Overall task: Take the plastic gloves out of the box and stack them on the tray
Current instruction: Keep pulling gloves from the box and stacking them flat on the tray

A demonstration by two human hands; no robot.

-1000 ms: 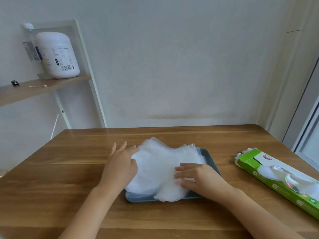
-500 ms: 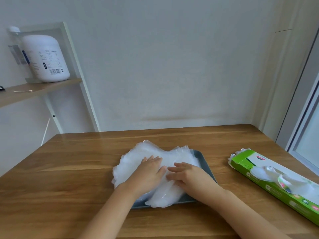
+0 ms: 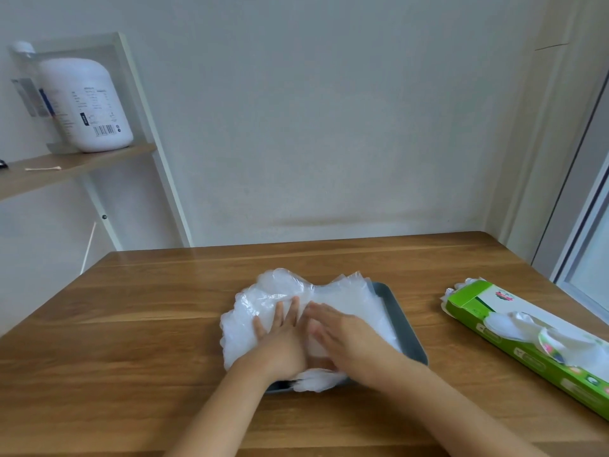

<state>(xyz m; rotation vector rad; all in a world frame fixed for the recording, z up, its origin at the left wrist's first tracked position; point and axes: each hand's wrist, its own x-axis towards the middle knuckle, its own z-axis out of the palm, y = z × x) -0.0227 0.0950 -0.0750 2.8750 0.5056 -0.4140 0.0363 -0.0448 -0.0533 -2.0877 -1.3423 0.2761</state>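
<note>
A stack of clear plastic gloves (image 3: 342, 298) lies on a dark grey tray (image 3: 400, 324) in the middle of the wooden table; the pile spills over the tray's left and near edges. My left hand (image 3: 280, 341) presses flat on the left half of the pile, fingers straight. My right hand (image 3: 346, 338) lies flat beside it on the middle of the pile, slightly blurred. The green glove box (image 3: 527, 344) lies on the table to the right, its top open, with white glove plastic sticking out of the slot and the far end.
The wooden table (image 3: 148, 341) ends at a white wall behind. A shelf (image 3: 66, 166) at upper left carries a large white jug (image 3: 87, 105) and a cotton swab. A door or window frame stands at the far right.
My left hand slid from the pile's left edge onto its top, next to my right hand. The pile has spread flatter and wider to the left. The camera shifted slightly.
</note>
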